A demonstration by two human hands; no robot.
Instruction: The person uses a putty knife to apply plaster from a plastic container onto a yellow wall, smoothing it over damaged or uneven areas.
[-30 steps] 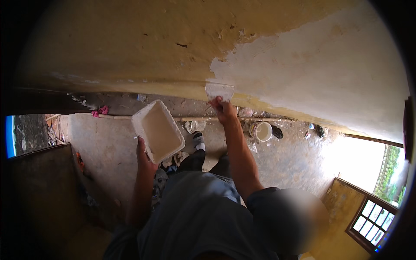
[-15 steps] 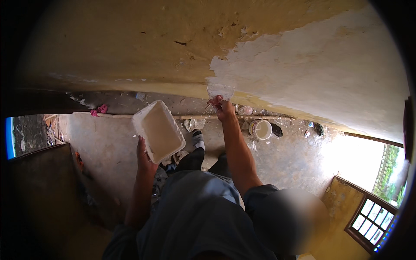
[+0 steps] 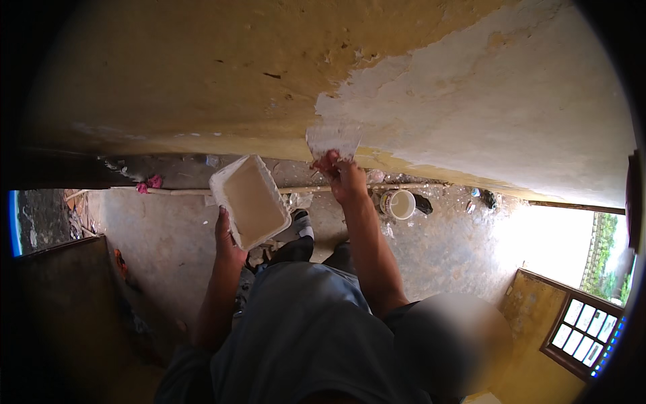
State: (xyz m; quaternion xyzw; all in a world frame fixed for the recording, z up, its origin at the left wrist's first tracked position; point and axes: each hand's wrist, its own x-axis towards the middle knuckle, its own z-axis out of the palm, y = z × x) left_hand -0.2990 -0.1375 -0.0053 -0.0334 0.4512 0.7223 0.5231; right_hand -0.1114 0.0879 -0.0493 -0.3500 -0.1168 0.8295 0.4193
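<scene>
Gripping a broad putty knife [image 3: 336, 142] in the right hand [image 3: 344, 179], at 12 o'clock from the centre of the view; fingers closed about it, handle hidden, the pale-smeared blade fanning toward the wall. Blade appears to lie on the wall, right by the ragged edge of the white skim coat [image 3: 484, 114]. That coat spreads out toward 2 o'clock; bare yellow-brown wall [image 3: 202, 81] occupies 11 o'clock, with small dark scars and chipped spots. Rectangular tray [image 3: 268, 182] at 9 o'clock, close to centre, tilted in view, its rim crusted white; smooth off-white paste [image 3: 252, 207] inside. Left hand [image 3: 231, 244] clasps the tray at its lower-left side, thumb along the outside, other fingers mostly out of sight. Farther out, on the floor: white bucket [image 3: 386, 204] at 3 o'clock, a dark crumpled item [image 3: 422, 205] just beside it. Long thin pole [image 3: 182, 192] runs roughly 9 to 3 along the foot of the wall, passing behind the tray; pink cloth [image 3: 154, 181] near its 9 o'clock end. One grey-and-white shod foot [image 3: 304, 227] at 7 o'clock, near centre; grey shirt [image 3: 289, 323] fills 6. Outermost: bright doorway [image 3: 555, 242] at 3, paned window [image 3: 582, 334] at 4.
</scene>
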